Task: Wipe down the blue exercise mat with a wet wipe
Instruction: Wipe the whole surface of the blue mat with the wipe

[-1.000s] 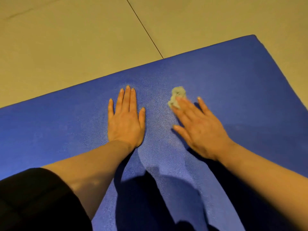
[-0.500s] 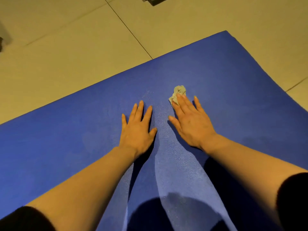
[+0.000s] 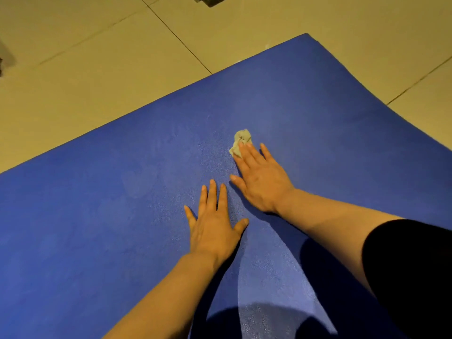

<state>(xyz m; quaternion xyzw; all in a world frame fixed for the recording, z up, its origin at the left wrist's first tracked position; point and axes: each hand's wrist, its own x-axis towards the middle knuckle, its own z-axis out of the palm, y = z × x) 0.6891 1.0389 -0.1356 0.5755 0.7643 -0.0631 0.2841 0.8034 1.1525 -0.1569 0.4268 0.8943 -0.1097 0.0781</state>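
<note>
We see the blue mat (image 3: 122, 228) on the tiled floor (image 3: 97, 69). Our right hand (image 3: 261, 179) presses flat fingers on the crumpled wipe (image 3: 241, 141). Our left hand (image 3: 215, 228) rests flat, fingers spread, on the mat.

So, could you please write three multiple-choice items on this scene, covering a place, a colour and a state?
1. Where is the wipe?
A. under the right hand's fingertips
B. under the left hand
C. on the floor

2. What colour is the mat?
A. green
B. blue
C. red

3. How is the left hand?
A. in a fist
B. lifted off the mat
C. flat, fingers straight

Key: A, the right hand presses its fingers on the wipe; B, the mat is plainly blue; C, the palm lies flat on the mat.
</note>
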